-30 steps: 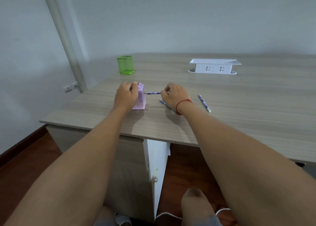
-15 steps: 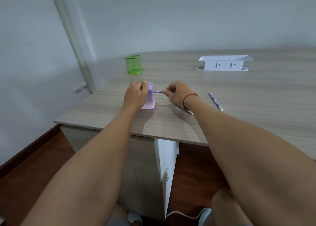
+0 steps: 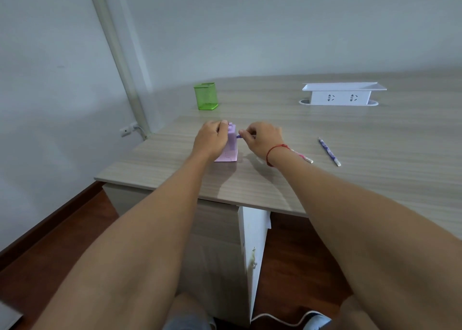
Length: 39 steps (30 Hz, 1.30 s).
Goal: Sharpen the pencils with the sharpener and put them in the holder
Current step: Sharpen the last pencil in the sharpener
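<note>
A lilac pencil sharpener [image 3: 231, 146] stands on the wooden desk [image 3: 362, 139] near its front left corner. My left hand [image 3: 210, 141] grips the sharpener from the left side. My right hand [image 3: 262, 139] pinches a purple patterned pencil [image 3: 238, 136] whose tip is in the sharpener's right face; only a short bit of it shows. A second pencil [image 3: 303, 156] lies partly under my right wrist. A third pencil [image 3: 328, 151] lies further right. The green mesh holder [image 3: 206, 96] stands behind the sharpener, with nothing visible in it.
A white socket box [image 3: 340, 94] sits at the back of the desk on the right. The desk's left edge is close to the sharpener, with a wall and a pipe [image 3: 117, 54] beyond. A cabinet [image 3: 252, 249] stands under the desk.
My right hand has pushed the pencil further into the sharpener, so less of it shows. The left hand stays on the sharpener. The camera view has shifted, moving everything rightward in frame.
</note>
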Each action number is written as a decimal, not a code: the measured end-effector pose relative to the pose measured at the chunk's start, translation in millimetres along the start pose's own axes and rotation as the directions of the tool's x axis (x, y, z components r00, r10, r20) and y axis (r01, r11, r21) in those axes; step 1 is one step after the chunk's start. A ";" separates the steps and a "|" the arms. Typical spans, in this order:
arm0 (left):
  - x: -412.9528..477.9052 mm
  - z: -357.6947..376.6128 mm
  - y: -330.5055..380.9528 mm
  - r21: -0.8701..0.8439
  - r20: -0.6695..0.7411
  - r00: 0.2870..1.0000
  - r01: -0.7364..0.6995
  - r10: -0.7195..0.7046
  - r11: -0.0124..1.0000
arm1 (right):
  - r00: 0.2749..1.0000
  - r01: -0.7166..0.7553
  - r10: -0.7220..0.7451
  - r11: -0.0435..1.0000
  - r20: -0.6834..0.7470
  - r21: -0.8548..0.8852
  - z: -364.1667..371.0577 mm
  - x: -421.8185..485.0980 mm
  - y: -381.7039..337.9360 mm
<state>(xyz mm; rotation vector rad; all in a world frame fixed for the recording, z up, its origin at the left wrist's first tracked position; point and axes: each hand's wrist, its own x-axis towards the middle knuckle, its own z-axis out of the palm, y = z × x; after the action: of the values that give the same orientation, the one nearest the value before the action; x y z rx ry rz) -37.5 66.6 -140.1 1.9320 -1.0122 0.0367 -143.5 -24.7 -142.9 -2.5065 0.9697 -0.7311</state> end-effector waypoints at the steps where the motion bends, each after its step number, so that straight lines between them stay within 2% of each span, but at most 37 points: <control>1: 0.9 -2.8 3.1 -0.063 0.027 0.998 0.055 -0.053 0.997 | 0.999 -0.002 -0.002 0.998 -0.053 -0.066 1.8 -1.7 -1.5; 4: 3.7 -12.2 7.9 -0.177 0.081 0.980 0.191 -0.180 0.965 | 0.976 0.012 -0.038 0.992 -0.213 -0.122 0.3 -6.1 -9.3; 6: 2.5 -16.0 4.7 -0.226 0.051 0.980 0.200 -0.193 0.953 | 0.967 0.124 -0.143 0.987 -0.209 -0.101 -3.4 -6.6 -17.9; 8: 0.3 -18.1 0.3 -0.292 0.019 0.980 0.195 -0.198 0.936 | 0.959 0.256 -0.264 0.963 -0.105 -0.080 -6.7 -8.0 -27.3; 10: -1.6 -19.9 -2.7 -0.322 0.014 0.978 0.203 -0.209 0.925 | 0.946 0.325 -0.324 0.940 0.027 -0.101 -6.3 -9.0 -32.0; 13: -0.6 -22.5 -4.0 -0.376 -0.046 0.966 0.218 -0.253 0.901 | 0.934 0.343 -0.320 0.929 0.160 -0.140 2.0 -8.5 -31.4; 15: -0.9 -25.4 -9.8 -0.417 -0.096 0.949 0.236 -0.301 0.878 | 0.927 0.354 -0.323 0.921 0.193 -0.159 7.4 -7.9 -31.9; 17: -7.5 -30.2 -21.3 -0.302 -0.067 0.964 0.225 -0.256 0.926 | 0.927 0.363 -0.326 0.907 0.187 -0.215 9.3 -8.4 -35.5; 19: -17.6 -33.4 -38.2 -0.038 0.056 0.986 0.161 -0.159 0.986 | 0.928 0.369 -0.332 0.881 0.171 -0.294 10.9 -9.5 -43.1; 21: -25.5 -35.3 -48.9 0.169 0.148 0.982 0.094 -0.120 0.981 | 0.931 0.362 -0.316 0.865 0.184 -0.347 13.6 -10.3 -52.0; 22: -27.1 -36.6 -51.4 0.218 0.166 0.981 0.068 -0.105 0.974 | 0.931 0.358 -0.302 0.860 0.204 -0.364 15.7 -9.9 -55.6; 26: -28.5 -41.7 -51.6 0.342 0.209 0.978 -0.072 -0.001 0.937 | 0.947 0.311 -0.233 0.845 0.223 -0.436 29.2 -4.7 -58.9; 30: -24.1 -40.0 -53.3 0.433 0.231 0.972 -0.153 0.054 0.888 | 0.965 0.258 -0.246 0.855 0.085 -0.450 42.0 -9.0 -56.4; 35: -18.4 -39.9 -58.9 0.472 0.269 0.960 -0.201 0.077 0.858 | 0.955 0.248 -0.291 0.890 -0.057 -0.382 50.8 -9.5 -55.7; 37: -16.1 -42.0 -61.1 0.482 0.293 0.952 -0.227 0.088 0.847 | 0.940 0.238 -0.316 0.876 -0.129 -0.419 49.3 -8.1 -57.5; 39: -11.6 -43.8 -59.1 0.509 0.320 0.944 -0.245 0.083 0.825 | 0.941 0.281 -0.335 0.863 -0.058 -0.419 44.0 -6.7 -58.5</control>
<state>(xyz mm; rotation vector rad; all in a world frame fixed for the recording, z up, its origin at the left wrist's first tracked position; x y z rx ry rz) 9.5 120.2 -161.9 2.4056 -1.4874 0.1659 -92.2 27.1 -151.8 -3.0640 0.8365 -0.8706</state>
